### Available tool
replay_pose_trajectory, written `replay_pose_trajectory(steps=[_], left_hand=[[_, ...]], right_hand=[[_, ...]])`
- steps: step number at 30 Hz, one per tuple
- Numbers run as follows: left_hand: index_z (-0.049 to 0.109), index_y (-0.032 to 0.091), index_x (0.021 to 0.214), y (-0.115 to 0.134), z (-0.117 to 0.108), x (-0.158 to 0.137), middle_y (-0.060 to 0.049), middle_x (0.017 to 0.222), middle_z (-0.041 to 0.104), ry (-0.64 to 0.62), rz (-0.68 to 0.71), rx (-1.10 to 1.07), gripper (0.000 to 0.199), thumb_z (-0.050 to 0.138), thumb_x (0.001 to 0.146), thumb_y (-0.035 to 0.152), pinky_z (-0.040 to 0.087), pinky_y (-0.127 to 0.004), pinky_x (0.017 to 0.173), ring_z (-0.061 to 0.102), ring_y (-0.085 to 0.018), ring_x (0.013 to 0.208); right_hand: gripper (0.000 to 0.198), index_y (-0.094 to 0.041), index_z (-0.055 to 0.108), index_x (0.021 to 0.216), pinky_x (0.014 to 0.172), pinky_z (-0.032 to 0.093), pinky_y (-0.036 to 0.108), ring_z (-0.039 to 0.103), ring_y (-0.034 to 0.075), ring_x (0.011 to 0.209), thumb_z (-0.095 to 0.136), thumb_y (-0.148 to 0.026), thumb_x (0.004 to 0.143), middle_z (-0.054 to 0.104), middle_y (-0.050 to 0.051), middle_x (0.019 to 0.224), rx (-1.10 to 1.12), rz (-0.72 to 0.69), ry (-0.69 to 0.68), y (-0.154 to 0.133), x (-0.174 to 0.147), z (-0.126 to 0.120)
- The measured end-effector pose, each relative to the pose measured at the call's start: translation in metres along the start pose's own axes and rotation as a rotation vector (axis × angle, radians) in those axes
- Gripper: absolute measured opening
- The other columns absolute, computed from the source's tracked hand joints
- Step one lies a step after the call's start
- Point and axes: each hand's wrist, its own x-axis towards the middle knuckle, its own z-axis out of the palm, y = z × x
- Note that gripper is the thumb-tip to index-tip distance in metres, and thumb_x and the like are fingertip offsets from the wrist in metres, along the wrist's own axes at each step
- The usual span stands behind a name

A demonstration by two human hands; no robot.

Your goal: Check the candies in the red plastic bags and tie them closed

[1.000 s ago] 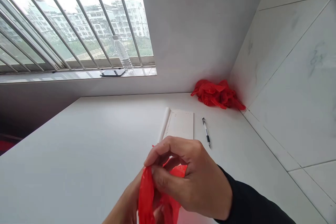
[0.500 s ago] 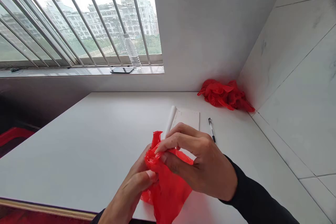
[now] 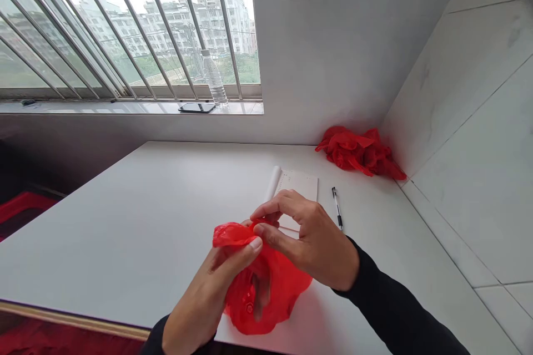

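A thin red plastic bag (image 3: 287, 283) hangs between my two hands above the near side of the white table (image 3: 137, 222). My left hand (image 3: 220, 283) is closed on its gathered upper part, the thumb pressed over the plastic. At the same bunched spot, my right hand (image 3: 312, 238) pinches the bag between thumb and index finger. Below the hands the plastic spreads out, and something shows dimly through it, though I cannot make out what. Just beyond my hands lies an open notepad (image 3: 302, 184), its lower part partly covered by my right hand.
A black-capped pen (image 3: 337, 208) lies right of the notepad. Crumpled red plastic bags (image 3: 360, 151) are heaped in the far right corner against the tiled wall (image 3: 470, 177). On the windowsill stand a clear water bottle (image 3: 215, 80) and, lying flat, a phone (image 3: 196, 107).
The bag's top has been turned from an upright twist to a flap folded leftward, and its lower part now spreads wider. My right hand has shifted slightly left. The view has tilted a little.
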Motion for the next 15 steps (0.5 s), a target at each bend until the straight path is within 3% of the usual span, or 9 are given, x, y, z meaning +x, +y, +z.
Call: replay_pose_trajectory(steps=[5,7,11,15], left_hand=[[0.068,0.018,0.084,0.005,0.004,0.007,-0.003,0.069,0.063,0.061,0.002,-0.263,0.029,0.06,0.091,0.044,0.047,-0.027,0.056,0.056,-0.014,0.053],[0.069,0.018,0.09,0.005,-0.001,0.011,-0.003,0.074,0.063,0.092,0.009,-0.317,0.022,0.063,0.09,0.039,0.05,-0.026,0.062,0.059,-0.015,0.062],[0.066,0.019,0.085,0.001,-0.02,0.012,-0.003,0.078,0.062,-0.031,0.076,-0.128,0.019,0.071,0.085,0.037,0.047,-0.024,0.062,0.058,-0.015,0.069],[0.063,0.021,0.085,0.001,-0.032,0.008,0.0,0.076,0.062,-0.123,0.137,0.117,0.014,0.073,0.084,0.031,0.043,-0.023,0.063,0.055,-0.013,0.068]], right_hand=[[0.014,-0.021,0.073,0.099,0.084,0.051,0.03,0.06,0.014,0.089,0.067,-0.012,0.089,0.068,0.0,0.088,-0.055,-0.089,0.16,-0.003,-0.002,0.004],[0.013,-0.021,0.073,0.096,0.084,0.051,0.03,0.06,0.014,0.087,0.068,-0.011,0.087,0.069,0.0,0.087,-0.071,-0.16,0.147,-0.004,-0.003,0.002],[0.008,-0.021,0.072,0.094,0.082,0.051,0.03,0.06,0.015,0.081,0.073,-0.024,0.087,0.07,0.0,0.084,-0.053,-0.23,-0.083,-0.006,-0.002,-0.004],[0.036,-0.022,0.062,0.128,0.101,0.046,0.036,0.058,0.019,0.115,0.064,-0.037,0.095,0.067,0.005,0.123,0.037,-0.143,-0.095,0.003,0.003,-0.003]])
